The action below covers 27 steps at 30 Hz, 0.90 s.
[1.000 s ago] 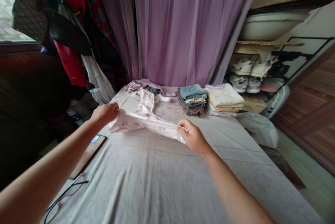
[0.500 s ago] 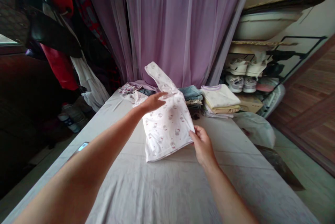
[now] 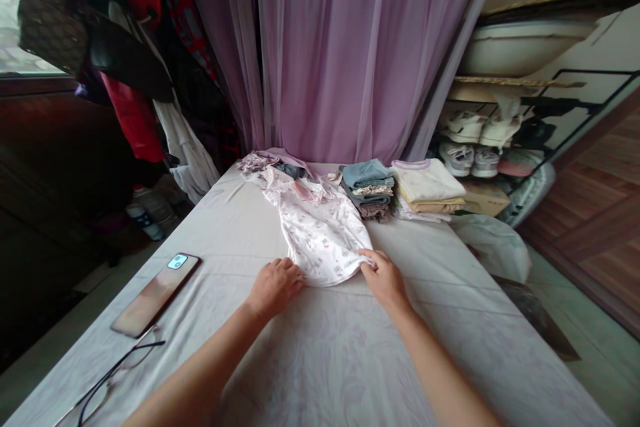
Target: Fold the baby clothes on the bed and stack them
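Two hands [image 3: 275, 287] [image 3: 385, 278] at one white garment [image 3: 317, 230]

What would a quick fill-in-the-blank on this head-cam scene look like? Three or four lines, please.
The right hand holds the hem of the white printed garment, which lies on the ____.
The phone lies to the ____ of the left hand.
The folded stack beside the cream stack has a ____ garment on top.
The sheer curtain at the far end is ____.

Missing words: bed sheet; left; blue; lilac.
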Available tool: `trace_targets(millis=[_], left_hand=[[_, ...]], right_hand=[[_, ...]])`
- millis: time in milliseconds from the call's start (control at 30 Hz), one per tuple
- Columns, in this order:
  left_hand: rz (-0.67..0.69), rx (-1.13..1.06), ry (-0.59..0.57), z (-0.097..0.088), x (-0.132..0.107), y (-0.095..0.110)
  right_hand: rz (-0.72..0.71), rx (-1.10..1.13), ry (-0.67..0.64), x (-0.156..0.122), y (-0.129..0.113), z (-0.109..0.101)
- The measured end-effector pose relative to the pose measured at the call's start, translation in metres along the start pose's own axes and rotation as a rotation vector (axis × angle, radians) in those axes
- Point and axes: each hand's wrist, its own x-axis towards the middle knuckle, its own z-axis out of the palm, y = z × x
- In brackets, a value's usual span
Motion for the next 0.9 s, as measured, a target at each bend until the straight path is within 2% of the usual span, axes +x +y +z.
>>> trace_targets(millis=[100, 200, 300, 433, 533, 600, 700, 767, 833, 900], left_hand=[[-0.03, 0.055, -0.041, -0.01, 0.002, -0.004], [-0.081, 0.028, 0.013, -0.028, 0.003, -0.015], [-0.083, -0.047, 0.095, -0.06, 0.009, -0.029], [-0.081, -0.137, 0.254, -0.113, 0.028, -0.045], [-0.169, -0.326, 0.344, -0.143, 0.047, -0.051], [-0.256, -0.529, 0.374, -0.156, 0.058, -0.051], [-0.286, -0.727, 0.434, -0.165, 0.067, -0.047], [-0.261, -0.734, 0.436, -0.169, 0.069, -0.045], [-0.249, -0.627, 0.408, -0.173, 0.068, -0.045], [-0.267, -0.417, 0.397, -0.18, 0.068, -0.049]], right_hand=[[-0.02, -0.076, 0.007, 0.007, -0.008, -0.004], [-0.036, -0.131, 0.017, 0.019, -0.014, -0.009], [-0.11, -0.142, 0.047, 0.036, -0.027, -0.017], [-0.197, -0.186, 0.08, 0.063, -0.061, -0.033], [-0.216, -0.359, 0.06, 0.075, -0.088, -0.042], [-0.212, -0.523, 0.015, 0.079, -0.099, -0.042], [-0.139, -0.622, -0.043, 0.086, -0.1, -0.04], [-0.048, -0.582, -0.05, 0.094, -0.095, -0.042], [0.039, -0.522, -0.046, 0.105, -0.09, -0.051], [0.118, -0.442, -0.048, 0.12, -0.09, -0.064]])
